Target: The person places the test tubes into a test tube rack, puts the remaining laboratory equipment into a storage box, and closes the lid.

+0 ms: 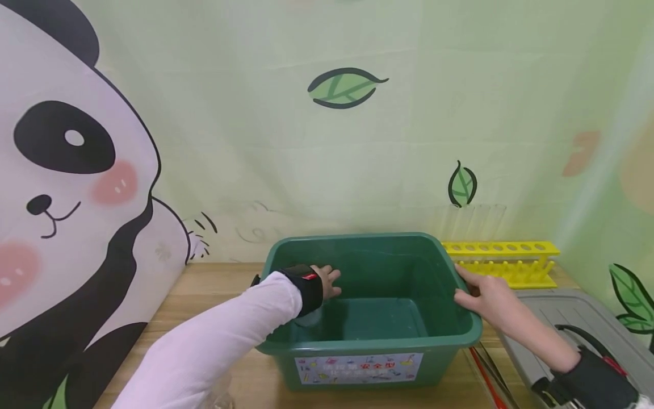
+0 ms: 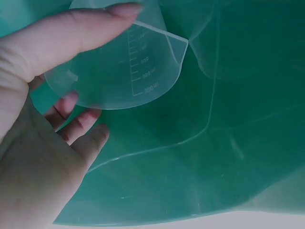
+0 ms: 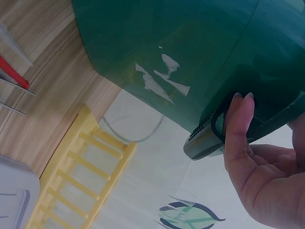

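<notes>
A green plastic storage bin (image 1: 368,344) stands on the table with a printed label on its front. My left hand (image 1: 327,281) reaches inside near its left wall, fingers spread. In the left wrist view, a clear plastic measuring beaker (image 2: 152,78) with a spout and ml marks is close to that hand (image 2: 52,114). The thumb extends across the beaker and the other fingers lie near its rim; contact is unclear. My right hand (image 1: 490,298) grips the bin's right rim, its fingers curled under the handle (image 3: 202,143) in the right wrist view.
Behind the bin's right end stands a yellow test tube rack (image 1: 511,248) with clear test tubes (image 1: 475,221). A grey lid-like panel (image 1: 541,309) lies at the right. Red and metal slender tools (image 1: 487,369) lie beside the bin. A printed panda cloth hangs behind.
</notes>
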The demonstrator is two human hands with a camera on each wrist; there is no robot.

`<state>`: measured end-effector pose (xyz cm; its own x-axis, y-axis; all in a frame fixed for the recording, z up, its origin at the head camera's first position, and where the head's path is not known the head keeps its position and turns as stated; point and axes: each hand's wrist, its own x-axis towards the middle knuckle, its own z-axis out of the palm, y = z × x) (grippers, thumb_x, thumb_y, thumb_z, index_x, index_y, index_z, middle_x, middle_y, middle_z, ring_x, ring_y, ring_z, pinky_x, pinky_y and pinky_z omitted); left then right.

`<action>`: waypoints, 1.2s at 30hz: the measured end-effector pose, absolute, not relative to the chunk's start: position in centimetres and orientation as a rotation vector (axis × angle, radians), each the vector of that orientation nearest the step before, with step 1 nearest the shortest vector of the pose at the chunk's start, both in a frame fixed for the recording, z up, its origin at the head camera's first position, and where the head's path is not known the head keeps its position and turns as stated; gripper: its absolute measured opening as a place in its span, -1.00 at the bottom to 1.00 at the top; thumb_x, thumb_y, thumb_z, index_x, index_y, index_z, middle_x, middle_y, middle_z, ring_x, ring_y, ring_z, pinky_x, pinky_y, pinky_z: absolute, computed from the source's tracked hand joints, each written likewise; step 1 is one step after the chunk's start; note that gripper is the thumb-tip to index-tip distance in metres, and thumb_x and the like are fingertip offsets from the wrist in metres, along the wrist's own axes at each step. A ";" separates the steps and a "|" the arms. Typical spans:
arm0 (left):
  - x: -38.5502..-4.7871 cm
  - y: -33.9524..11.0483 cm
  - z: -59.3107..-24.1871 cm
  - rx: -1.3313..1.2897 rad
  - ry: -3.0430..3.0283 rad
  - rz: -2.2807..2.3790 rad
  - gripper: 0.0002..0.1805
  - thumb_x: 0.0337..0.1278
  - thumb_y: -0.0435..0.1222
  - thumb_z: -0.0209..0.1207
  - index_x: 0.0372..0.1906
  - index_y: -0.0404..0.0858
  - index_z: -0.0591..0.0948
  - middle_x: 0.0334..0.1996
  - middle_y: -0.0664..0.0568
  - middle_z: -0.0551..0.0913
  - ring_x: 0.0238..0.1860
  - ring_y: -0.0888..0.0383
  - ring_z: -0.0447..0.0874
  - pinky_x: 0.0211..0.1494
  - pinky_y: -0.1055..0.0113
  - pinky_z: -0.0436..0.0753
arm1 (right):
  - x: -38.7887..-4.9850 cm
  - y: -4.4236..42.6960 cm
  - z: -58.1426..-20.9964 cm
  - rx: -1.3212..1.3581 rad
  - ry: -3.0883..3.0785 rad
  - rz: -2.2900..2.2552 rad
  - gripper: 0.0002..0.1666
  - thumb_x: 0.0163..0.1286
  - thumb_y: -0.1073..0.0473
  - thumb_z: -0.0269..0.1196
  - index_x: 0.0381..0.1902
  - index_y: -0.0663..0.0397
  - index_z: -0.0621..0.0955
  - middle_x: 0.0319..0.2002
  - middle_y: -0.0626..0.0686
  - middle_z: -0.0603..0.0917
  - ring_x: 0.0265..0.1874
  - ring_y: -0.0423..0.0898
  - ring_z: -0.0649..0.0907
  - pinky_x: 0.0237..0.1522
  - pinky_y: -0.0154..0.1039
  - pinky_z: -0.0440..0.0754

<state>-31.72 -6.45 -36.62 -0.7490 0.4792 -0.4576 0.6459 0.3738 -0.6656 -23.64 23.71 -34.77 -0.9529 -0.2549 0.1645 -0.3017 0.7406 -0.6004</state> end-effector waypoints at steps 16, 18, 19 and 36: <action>-29.5 -6.0 -33.4 0.918 2.592 -1.109 -0.31 -0.16 -0.13 0.34 0.19 -0.01 0.35 0.11 0.02 0.33 0.07 0.08 0.33 -0.03 0.25 0.44 | -23.7 23.7 -34.9 0.441 -2.848 0.982 -0.33 0.22 0.30 0.14 0.22 0.52 0.20 -0.50 0.08 0.59 -0.72 -0.16 0.50 -0.70 -0.31 0.46; -29.1 -5.9 -32.9 0.899 2.610 -1.120 -0.36 -0.12 -0.14 0.31 0.17 -0.04 0.37 0.02 0.00 0.38 -0.02 0.09 0.40 -0.11 0.28 0.49 | -23.7 23.7 -34.9 0.438 -2.851 0.988 -0.32 0.22 0.30 0.14 0.22 0.52 0.19 -0.49 0.09 0.60 -0.72 -0.16 0.50 -0.70 -0.31 0.46; -28.7 -5.8 -32.6 0.888 2.614 -1.147 -0.40 -0.07 -0.14 0.27 0.16 -0.05 0.38 -0.02 0.01 0.41 -0.06 0.11 0.42 -0.16 0.31 0.51 | -23.7 23.7 -34.9 0.436 -2.852 0.991 -0.32 0.22 0.30 0.14 0.22 0.52 0.19 -0.49 0.09 0.60 -0.72 -0.16 0.50 -0.70 -0.31 0.46; -30.9 -5.7 -36.4 0.967 2.562 -1.140 -0.50 0.06 -0.27 0.21 0.16 0.05 0.45 0.07 0.05 0.35 -0.01 0.14 0.42 -0.14 0.32 0.49 | -23.6 23.7 -34.9 0.438 -2.853 1.011 -0.32 0.22 0.31 0.14 0.23 0.51 0.19 -0.49 0.09 0.60 -0.72 -0.15 0.51 -0.68 -0.32 0.47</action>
